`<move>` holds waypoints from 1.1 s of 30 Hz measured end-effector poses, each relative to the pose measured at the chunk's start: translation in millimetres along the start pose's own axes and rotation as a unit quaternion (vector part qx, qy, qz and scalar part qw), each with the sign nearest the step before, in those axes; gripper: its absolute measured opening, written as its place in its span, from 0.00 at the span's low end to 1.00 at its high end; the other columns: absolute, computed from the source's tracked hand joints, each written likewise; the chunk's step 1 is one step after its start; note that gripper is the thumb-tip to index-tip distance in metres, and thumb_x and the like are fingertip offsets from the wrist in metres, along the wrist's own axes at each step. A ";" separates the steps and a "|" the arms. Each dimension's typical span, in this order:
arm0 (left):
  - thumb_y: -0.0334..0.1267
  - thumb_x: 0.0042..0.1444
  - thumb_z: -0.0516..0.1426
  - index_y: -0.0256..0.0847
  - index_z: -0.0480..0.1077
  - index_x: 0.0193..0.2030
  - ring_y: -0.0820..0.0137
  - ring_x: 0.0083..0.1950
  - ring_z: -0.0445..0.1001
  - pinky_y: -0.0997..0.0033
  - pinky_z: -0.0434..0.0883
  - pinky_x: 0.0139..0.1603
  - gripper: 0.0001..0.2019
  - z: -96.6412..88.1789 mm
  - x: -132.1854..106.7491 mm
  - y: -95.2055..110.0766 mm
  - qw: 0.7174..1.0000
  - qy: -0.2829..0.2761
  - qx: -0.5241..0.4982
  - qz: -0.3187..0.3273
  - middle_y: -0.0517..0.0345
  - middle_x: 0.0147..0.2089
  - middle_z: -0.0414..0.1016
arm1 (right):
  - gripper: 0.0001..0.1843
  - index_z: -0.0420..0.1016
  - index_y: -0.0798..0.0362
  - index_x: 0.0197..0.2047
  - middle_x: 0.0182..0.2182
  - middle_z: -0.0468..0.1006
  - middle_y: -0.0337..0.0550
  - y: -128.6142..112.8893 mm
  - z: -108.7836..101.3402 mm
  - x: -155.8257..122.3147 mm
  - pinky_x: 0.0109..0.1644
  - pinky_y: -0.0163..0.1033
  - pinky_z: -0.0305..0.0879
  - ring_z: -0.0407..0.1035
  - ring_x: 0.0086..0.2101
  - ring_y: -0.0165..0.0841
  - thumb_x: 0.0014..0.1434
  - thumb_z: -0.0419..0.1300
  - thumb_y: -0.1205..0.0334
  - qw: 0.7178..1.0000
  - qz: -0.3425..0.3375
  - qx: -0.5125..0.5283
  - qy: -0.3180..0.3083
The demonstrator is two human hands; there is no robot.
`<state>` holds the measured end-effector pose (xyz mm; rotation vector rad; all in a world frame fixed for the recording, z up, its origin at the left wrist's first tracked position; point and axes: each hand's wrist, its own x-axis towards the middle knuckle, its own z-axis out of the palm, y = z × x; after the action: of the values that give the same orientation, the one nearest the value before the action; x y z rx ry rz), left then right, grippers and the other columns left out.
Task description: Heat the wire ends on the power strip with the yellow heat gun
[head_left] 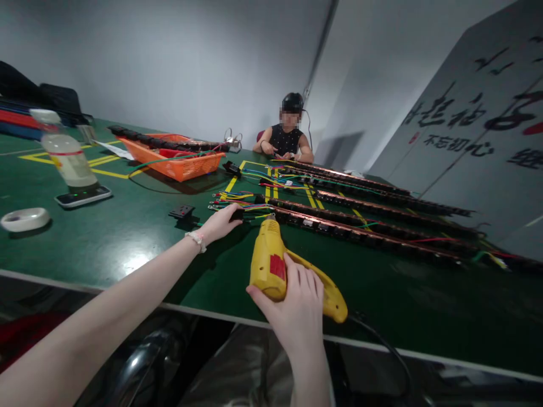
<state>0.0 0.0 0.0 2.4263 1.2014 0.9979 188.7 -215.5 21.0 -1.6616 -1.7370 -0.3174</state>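
Note:
In my right hand (299, 288) is a yellow heat gun (268, 257) with a red patch on its body. Its nozzle points away from me, toward the near end of a long black strip with copper bars (339, 227). My left hand (223, 222) has its fingers closed at the wire ends of that strip, on a dark piece beside the colored wires (246, 207). How exactly the fingers grip the wires is partly hidden. Just left of this hand lies a black socket-like block (182, 212) on the green table.
More copper strips (369, 204) lie across the table (139, 249). An orange basket (190, 168) holds another strip. On the left are a bottle (68, 152), a phone (102, 194) and a white oval object (25, 219). A co-worker (286, 138) sits opposite. The gun's cord (386, 342) trails over the near edge.

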 end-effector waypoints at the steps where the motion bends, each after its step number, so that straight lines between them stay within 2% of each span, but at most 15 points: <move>1: 0.42 0.55 0.54 0.41 0.63 0.52 0.60 0.52 0.70 0.60 0.67 0.52 0.17 0.7 -0.2 -0.1 1.000 0.000 0.001 0.003 0.50 0.50 0.71 | 0.44 0.65 0.59 0.53 0.43 0.73 0.53 -3.4 0.7 -0.9 0.54 0.53 0.54 0.65 0.44 0.45 0.47 0.53 0.29 1.000 -0.005 0.004 -0.001; 8: 0.40 0.55 0.52 0.41 0.60 0.55 0.60 0.54 0.68 0.56 0.66 0.55 0.20 1.7 -0.5 -2.6 1.000 -0.006 0.001 0.017 0.48 0.53 0.69 | 0.44 0.65 0.58 0.54 0.45 0.73 0.52 -24.0 -1.2 -8.0 0.57 0.56 0.51 0.64 0.46 0.46 0.44 0.58 0.30 0.997 0.000 0.065 -0.031; 15: 0.39 0.54 0.52 0.40 0.61 0.55 0.61 0.56 0.67 0.57 0.65 0.57 0.21 -0.8 -0.1 -6.3 0.999 -0.004 -0.016 0.036 0.48 0.54 0.68 | 0.43 0.64 0.56 0.55 0.47 0.73 0.49 -17.4 0.6 -9.1 0.63 0.57 0.41 0.66 0.48 0.44 0.45 0.59 0.34 0.996 -0.038 0.084 -0.016; 18: 0.39 0.54 0.52 0.40 0.61 0.54 0.61 0.56 0.67 0.57 0.64 0.57 0.20 -0.4 -0.6 -8.1 0.999 0.000 -0.020 0.042 0.48 0.54 0.68 | 0.41 0.63 0.54 0.56 0.50 0.72 0.46 -9.8 -4.6 -9.0 0.64 0.58 0.36 0.63 0.52 0.45 0.46 0.58 0.34 0.995 -0.056 0.074 -0.039; 21: 0.40 0.54 0.52 0.40 0.61 0.54 0.61 0.55 0.68 0.57 0.65 0.56 0.20 -0.1 -0.9 -8.2 0.999 -0.002 -0.018 0.041 0.48 0.53 0.68 | 0.35 0.58 0.50 0.59 0.54 0.69 0.43 21.4 -18.4 -16.8 0.65 0.59 0.34 0.58 0.57 0.42 0.55 0.53 0.38 0.992 -0.094 0.053 -0.068; 22: 0.40 0.54 0.52 0.40 0.61 0.54 0.61 0.55 0.68 0.57 0.65 0.56 0.20 -0.1 -0.9 -7.7 0.999 -0.002 -0.017 0.039 0.49 0.53 0.68 | 0.32 0.57 0.50 0.60 0.54 0.69 0.44 38.6 -24.7 -22.2 0.64 0.60 0.35 0.59 0.57 0.42 0.58 0.51 0.40 0.994 -0.096 0.030 -0.042; 23: 0.40 0.54 0.52 0.40 0.61 0.54 0.61 0.54 0.68 0.57 0.66 0.56 0.20 -0.2 -0.8 -7.0 0.999 -0.001 -0.016 0.038 0.49 0.53 0.69 | 0.30 0.58 0.50 0.60 0.53 0.70 0.45 58.6 -31.7 -29.1 0.64 0.61 0.37 0.60 0.56 0.42 0.60 0.49 0.41 0.997 -0.078 -0.009 -0.011; 25: 0.41 0.55 0.52 0.41 0.61 0.54 0.61 0.54 0.68 0.57 0.66 0.55 0.20 -0.1 -0.3 -5.0 0.999 -0.002 -0.013 0.036 0.49 0.53 0.69 | 0.33 0.61 0.51 0.58 0.51 0.72 0.49 101.9 -46.6 -45.8 0.62 0.64 0.39 0.62 0.54 0.47 0.59 0.47 0.37 0.993 -0.020 -0.110 0.041; 27: 0.41 0.55 0.51 0.42 0.61 0.54 0.60 0.54 0.68 0.58 0.66 0.55 0.20 0.1 0.5 -2.8 0.999 -0.004 -0.008 0.036 0.49 0.53 0.69 | 0.35 0.62 0.52 0.57 0.50 0.72 0.51 141.3 -60.2 -63.2 0.58 0.65 0.48 0.65 0.52 0.49 0.58 0.44 0.35 0.985 0.031 -0.167 0.040; 28: 0.41 0.55 0.51 0.42 0.61 0.54 0.60 0.54 0.68 0.58 0.66 0.55 0.19 0.3 0.9 -1.8 0.999 -0.004 -0.006 0.037 0.49 0.53 0.69 | 0.33 0.64 0.50 0.56 0.49 0.73 0.50 156.5 -65.5 -70.7 0.56 0.65 0.53 0.67 0.49 0.49 0.58 0.45 0.35 0.985 0.036 -0.167 0.014; 30: 0.41 0.55 0.51 0.42 0.61 0.54 0.60 0.54 0.69 0.59 0.66 0.54 0.19 0.6 1.5 0.0 0.999 -0.004 -0.005 0.036 0.49 0.53 0.69 | 0.25 0.69 0.47 0.49 0.49 0.73 0.47 174.6 -71.8 -81.3 0.50 0.58 0.62 0.69 0.47 0.46 0.58 0.48 0.38 0.993 0.003 -0.113 -0.019; 33: 0.41 0.55 0.51 0.42 0.61 0.54 0.60 0.54 0.69 0.59 0.67 0.54 0.19 0.9 1.6 1.4 0.999 -0.002 -0.001 0.032 0.50 0.53 0.69 | 0.20 0.70 0.48 0.39 0.45 0.75 0.45 173.7 -73.2 -84.0 0.46 0.49 0.67 0.70 0.45 0.42 0.60 0.48 0.42 0.997 0.023 -0.065 -0.017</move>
<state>2.1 0.4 0.8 2.4797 1.1271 1.0107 370.3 -300.3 -28.5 -1.8068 -1.7321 -0.3903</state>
